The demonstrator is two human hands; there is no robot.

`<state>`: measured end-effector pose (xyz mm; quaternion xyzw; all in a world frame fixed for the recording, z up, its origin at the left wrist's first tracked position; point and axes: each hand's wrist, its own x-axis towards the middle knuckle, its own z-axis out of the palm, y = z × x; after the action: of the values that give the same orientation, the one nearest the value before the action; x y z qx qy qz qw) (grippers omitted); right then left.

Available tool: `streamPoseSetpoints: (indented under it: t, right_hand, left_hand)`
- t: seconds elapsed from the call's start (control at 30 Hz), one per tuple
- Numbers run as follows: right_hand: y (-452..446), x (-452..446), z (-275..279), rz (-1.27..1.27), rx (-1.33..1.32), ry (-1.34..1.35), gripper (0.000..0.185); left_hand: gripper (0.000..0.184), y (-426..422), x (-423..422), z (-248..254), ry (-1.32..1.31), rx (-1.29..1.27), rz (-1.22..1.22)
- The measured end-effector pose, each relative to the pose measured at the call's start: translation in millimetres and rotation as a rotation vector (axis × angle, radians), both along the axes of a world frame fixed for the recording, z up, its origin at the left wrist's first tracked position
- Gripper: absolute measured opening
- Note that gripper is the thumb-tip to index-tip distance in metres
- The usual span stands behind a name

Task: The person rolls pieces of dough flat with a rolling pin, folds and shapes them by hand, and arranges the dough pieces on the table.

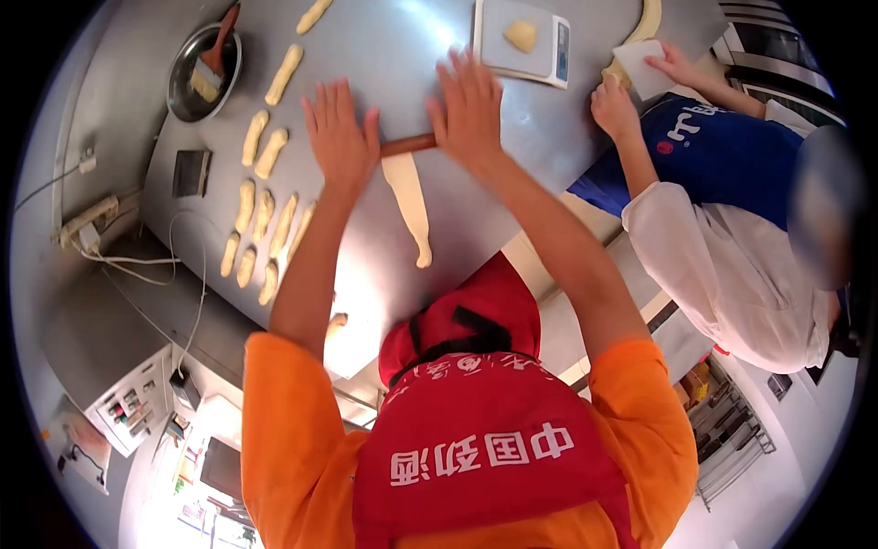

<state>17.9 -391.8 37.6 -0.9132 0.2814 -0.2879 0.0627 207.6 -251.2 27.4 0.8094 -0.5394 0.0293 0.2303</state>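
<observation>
A wooden rolling pin [409,145] lies across the upper end of a long flattened strip of dough [408,203] on the metal table. My left hand [342,137] is flat over the pin's left end, with fingers stretched forward. Over the right end lies my right hand [468,112], palm down, its fingers also extended. The strip hangs down from the pin toward my apron and narrows to a small knob. Both palms hide the ends of the pin.
Several dough rolls [263,215] lie at the left, near a metal bowl [204,73] with a brush. A white scale [521,41] holds a dough piece. At the right, a co-worker in a blue apron [722,151] handles dough and a white scraper [644,69].
</observation>
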Motion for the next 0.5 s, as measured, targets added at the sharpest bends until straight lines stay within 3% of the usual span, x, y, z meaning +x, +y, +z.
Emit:
streamPoseSetpoints:
  t: [0.07,0.23,0.37,0.47,0.5]
  right_hand:
    - [32,-36,-10,0.175,0.289,-0.016,0.051]
    - [38,-34,-10,0.155,0.382,0.230,0.045]
    - [40,-22,12,0.085,0.511,0.336,0.047]
    - [82,-67,-1,0.162,0.218,0.212,0.053]
    - [107,-88,3,0.161,0.225,0.229,0.055]
  left_hand:
    - [0.059,36,-19,1,0.076,0.036,-0.034]
    - [0.047,55,-9,-6,0.000,-0.013,-0.169]
    - [0.048,48,7,9,0.154,0.133,-0.136]
    - [0.047,97,-47,11,0.161,0.149,-0.085]
    - [0.060,127,-69,-11,0.073,0.056,-0.121]
